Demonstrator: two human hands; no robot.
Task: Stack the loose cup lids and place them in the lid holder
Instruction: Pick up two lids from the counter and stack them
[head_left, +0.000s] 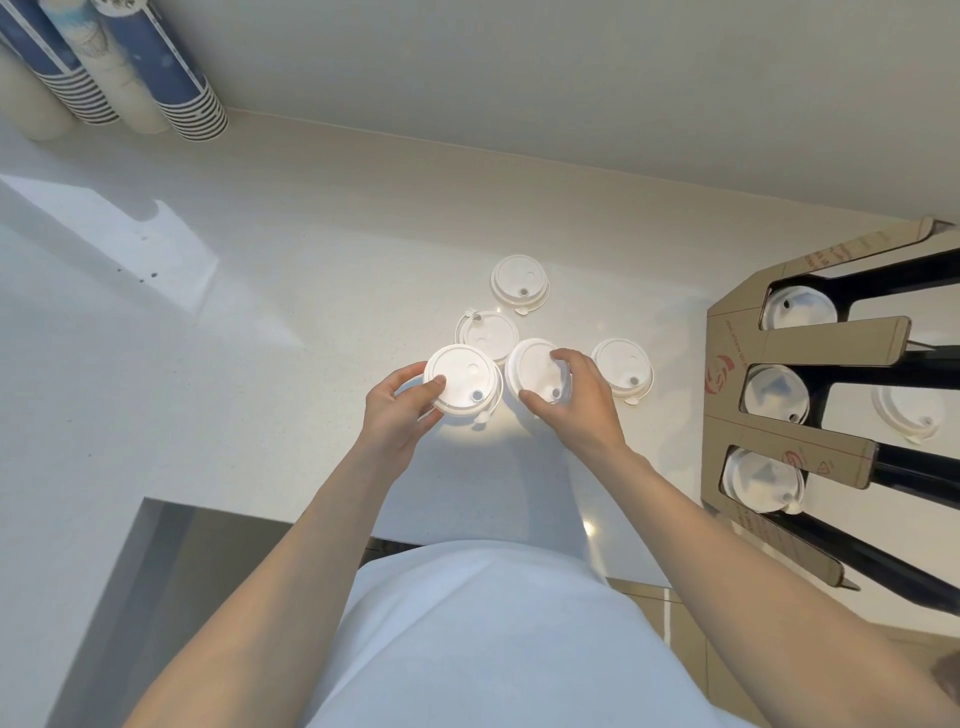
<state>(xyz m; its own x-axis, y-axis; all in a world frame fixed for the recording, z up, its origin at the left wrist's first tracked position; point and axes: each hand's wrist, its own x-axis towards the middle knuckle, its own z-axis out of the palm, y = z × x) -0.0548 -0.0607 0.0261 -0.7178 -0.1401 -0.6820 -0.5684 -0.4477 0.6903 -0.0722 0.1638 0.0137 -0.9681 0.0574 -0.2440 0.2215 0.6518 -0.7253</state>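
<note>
White all round: the lid in the left hand is plain white, and so is the lid under the right hand. Beyond both grips, more white lids on a pale speckled counter. Right of the right-hand grip, a brown cardboard lid holder with red printing and black slots. Far left, blue-patterned cups.

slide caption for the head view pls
Left hand and right hand each grip a white lid beside three loose lids, lid holder at right.
</note>
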